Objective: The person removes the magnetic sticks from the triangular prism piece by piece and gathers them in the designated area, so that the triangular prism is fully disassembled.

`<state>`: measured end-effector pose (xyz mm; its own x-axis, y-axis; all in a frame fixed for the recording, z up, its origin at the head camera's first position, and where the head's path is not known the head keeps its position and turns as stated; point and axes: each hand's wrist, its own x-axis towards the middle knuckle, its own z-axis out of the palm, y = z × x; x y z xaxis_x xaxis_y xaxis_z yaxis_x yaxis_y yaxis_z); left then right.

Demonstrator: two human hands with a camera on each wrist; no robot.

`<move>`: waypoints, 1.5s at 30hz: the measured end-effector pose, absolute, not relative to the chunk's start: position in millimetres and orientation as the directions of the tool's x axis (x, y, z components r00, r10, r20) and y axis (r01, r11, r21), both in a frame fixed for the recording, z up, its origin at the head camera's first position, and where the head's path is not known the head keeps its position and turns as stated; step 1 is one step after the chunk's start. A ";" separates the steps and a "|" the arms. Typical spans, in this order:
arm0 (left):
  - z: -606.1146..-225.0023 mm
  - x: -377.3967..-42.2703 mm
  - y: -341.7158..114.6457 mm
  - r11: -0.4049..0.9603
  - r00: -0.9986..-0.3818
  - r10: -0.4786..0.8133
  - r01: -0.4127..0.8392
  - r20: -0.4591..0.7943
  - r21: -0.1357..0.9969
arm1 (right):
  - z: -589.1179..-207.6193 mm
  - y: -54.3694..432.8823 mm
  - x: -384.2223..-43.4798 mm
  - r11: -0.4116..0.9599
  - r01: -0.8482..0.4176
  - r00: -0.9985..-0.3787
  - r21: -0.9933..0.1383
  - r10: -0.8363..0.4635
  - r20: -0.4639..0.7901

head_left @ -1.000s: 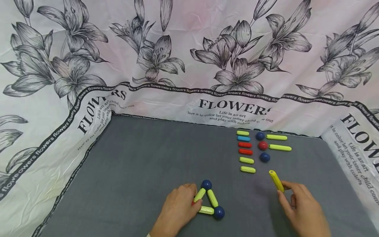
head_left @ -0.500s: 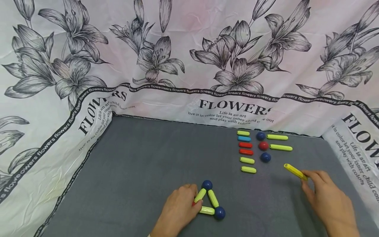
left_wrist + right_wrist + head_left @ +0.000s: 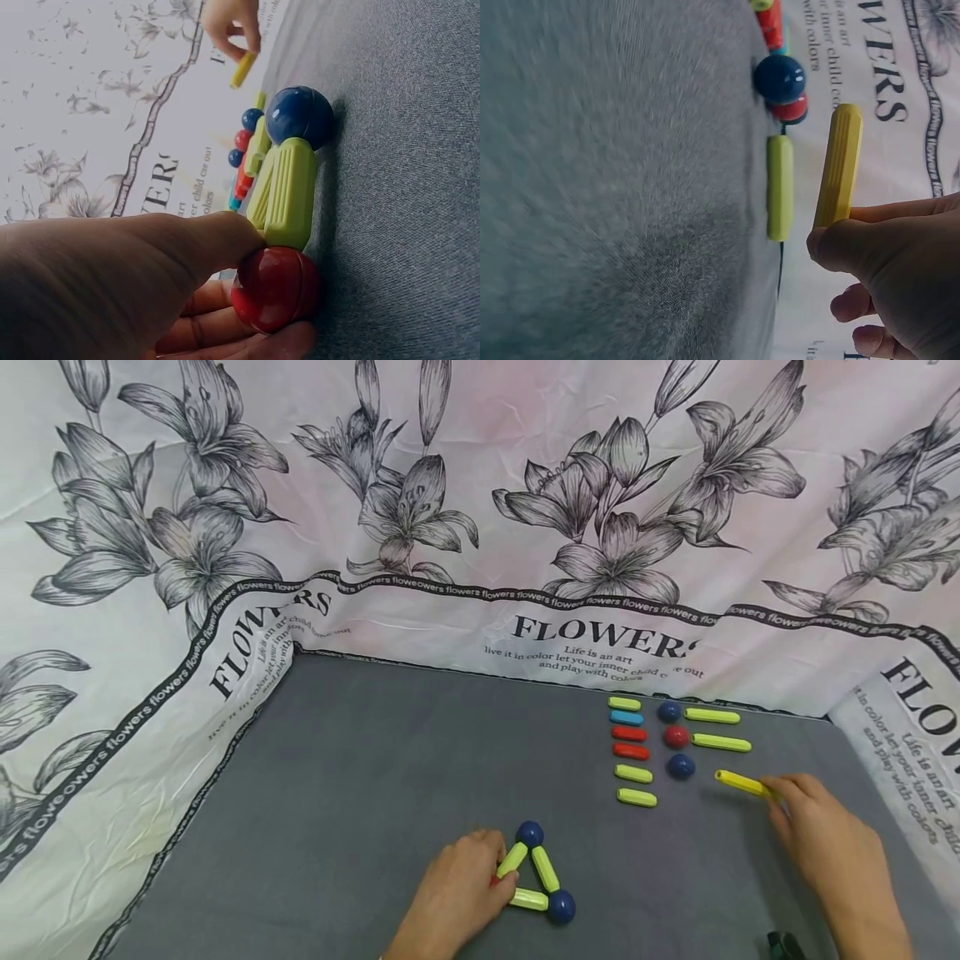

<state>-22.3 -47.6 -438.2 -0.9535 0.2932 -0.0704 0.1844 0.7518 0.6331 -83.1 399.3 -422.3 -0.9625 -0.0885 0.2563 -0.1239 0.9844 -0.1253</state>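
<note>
My left hand (image 3: 461,889) grips a red ball (image 3: 277,289), one corner of a flat triangle on the grey cloth. Short yellow-green rods (image 3: 546,868) form its sides, and two dark blue balls (image 3: 561,907) sit at the other corners. To the right, my right hand (image 3: 832,843) pinches one end of a longer yellow rod (image 3: 741,782) between thumb and forefinger. That rod is raised off the cloth, its free end pointing left toward a loose blue ball (image 3: 681,767). From the head view, the red corner ball is mostly hidden by my left hand.
At the back right lies a column of short rods (image 3: 631,752) in yellow-green, blue and red. Beside it are a red ball (image 3: 676,737), another blue ball (image 3: 669,712) and two long yellow-green rods (image 3: 721,742). A flower-printed sheet (image 3: 420,627) borders the grey cloth (image 3: 360,777).
My right hand has carried the yellow rod rightward and slightly back, turning it from steeply slanted to nearly level across the view. My left hand stays on the triangle's red ball.
</note>
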 end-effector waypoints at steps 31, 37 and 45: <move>-441.1 -21.2 -48.9 0.756 -0.951 0.291 0.165 -0.101 0.633 | -443.9 412.2 -133.3 0.977 -0.200 -0.966 -0.073 -0.184 0.179; -442.6 -18.6 -46.6 0.790 -0.958 0.282 0.203 -0.049 0.578 | -441.9 409.3 -128.4 0.981 -0.175 -0.974 -0.087 -0.160 0.157; -441.5 -20.3 -46.8 0.810 -0.961 0.275 0.228 -0.006 0.540 | -402.9 353.8 -101.1 0.956 -0.279 -0.930 -0.092 -0.245 0.272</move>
<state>-20.3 -46.8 -441.5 -0.9613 0.2754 -0.0065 0.2284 0.8102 0.5399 -101.1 353.8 -402.9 -0.9304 -0.2454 0.2722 -0.2790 0.9558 -0.0922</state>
